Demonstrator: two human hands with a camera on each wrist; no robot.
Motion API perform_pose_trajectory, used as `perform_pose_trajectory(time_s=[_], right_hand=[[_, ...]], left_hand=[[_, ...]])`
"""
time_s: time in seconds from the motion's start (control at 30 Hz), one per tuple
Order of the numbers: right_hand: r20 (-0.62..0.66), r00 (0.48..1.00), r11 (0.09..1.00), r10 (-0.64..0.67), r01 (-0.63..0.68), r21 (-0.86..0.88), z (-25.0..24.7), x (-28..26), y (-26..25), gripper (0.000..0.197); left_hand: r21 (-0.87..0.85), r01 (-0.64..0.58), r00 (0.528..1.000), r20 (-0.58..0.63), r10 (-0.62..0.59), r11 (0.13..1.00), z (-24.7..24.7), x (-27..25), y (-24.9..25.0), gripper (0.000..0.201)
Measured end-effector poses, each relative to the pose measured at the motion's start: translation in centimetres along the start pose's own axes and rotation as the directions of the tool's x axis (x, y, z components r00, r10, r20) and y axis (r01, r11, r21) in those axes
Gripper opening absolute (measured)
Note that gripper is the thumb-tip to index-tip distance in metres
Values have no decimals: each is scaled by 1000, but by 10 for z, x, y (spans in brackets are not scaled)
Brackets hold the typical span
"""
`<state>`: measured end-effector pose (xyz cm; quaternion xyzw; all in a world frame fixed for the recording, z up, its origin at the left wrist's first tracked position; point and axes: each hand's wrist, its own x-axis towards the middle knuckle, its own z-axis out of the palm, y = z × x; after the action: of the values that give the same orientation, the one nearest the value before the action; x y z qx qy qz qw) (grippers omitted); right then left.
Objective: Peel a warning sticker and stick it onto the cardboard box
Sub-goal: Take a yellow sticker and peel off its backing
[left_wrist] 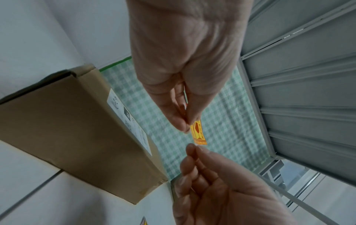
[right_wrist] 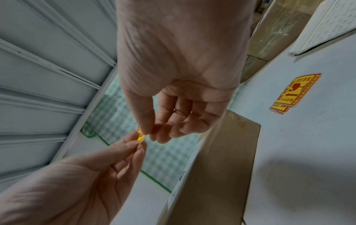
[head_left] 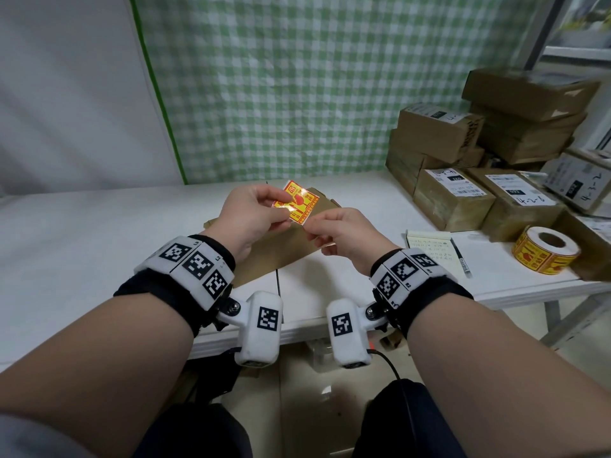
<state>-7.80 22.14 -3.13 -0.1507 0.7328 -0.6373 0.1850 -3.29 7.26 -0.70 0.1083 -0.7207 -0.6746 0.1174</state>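
Observation:
A yellow and red warning sticker (head_left: 299,201) is held in the air above a flat brown cardboard box (head_left: 264,256) that lies on the white table (head_left: 99,242). My left hand (head_left: 281,206) pinches the sticker's left edge between thumb and fingers. My right hand (head_left: 312,226) pinches its lower right corner. In the left wrist view the sticker (left_wrist: 198,132) hangs edge-on from my left hand (left_wrist: 187,129), with the box (left_wrist: 67,129) to the left. The right wrist view shows my right hand (right_wrist: 147,134) at the sticker (right_wrist: 141,136), beside the box (right_wrist: 221,167).
A roll of the same stickers (head_left: 545,251) stands at the table's right edge. A notepad (head_left: 429,249) and pen (head_left: 461,257) lie beside it. Labelled cardboard parcels (head_left: 453,200) are stacked at the back right. A short sticker strip (right_wrist: 294,92) lies on the table.

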Motion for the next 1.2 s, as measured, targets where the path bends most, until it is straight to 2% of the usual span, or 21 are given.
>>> perform_pose_trajectory(time_s=[0.4, 0.53, 0.63, 0.73, 0.87, 1.0, 1.1, 1.2], right_hand=[[-28, 999, 999, -31, 32, 40, 2, -1, -4, 20], [-35, 998, 998, -59, 60, 24, 2, -1, -2, 17], [-44, 996, 997, -72, 74, 29, 2, 0, -1, 10], [-59, 996, 997, -72, 73, 15, 1, 0, 1, 5], [-47, 995, 995, -92, 91, -31, 1, -1, 1, 11], [-8, 994, 990, -113, 112, -85, 1, -1, 1, 21], [6, 993, 987, -115, 114, -116, 1, 0, 0, 20], [13, 993, 987, -115, 116, -110, 0, 0, 0, 21]], left_hand=[[-12, 0, 1000, 7, 1, 1000, 3, 0, -4, 23], [122, 25, 996, 80, -35, 992, 3, -2, -5, 13], [301, -22, 994, 108, -12, 953, 4, -4, -3, 14], [396, -70, 991, 129, 20, 915, 4, -4, -1, 15], [526, -121, 985, 172, 34, 842, 3, -2, 3, 10], [666, -194, 978, 185, 92, 720, 3, -1, 4, 18], [717, -236, 971, 199, 133, 656, 5, -1, 4, 17], [717, -232, 972, 187, 139, 657, 6, 1, 3, 15]])
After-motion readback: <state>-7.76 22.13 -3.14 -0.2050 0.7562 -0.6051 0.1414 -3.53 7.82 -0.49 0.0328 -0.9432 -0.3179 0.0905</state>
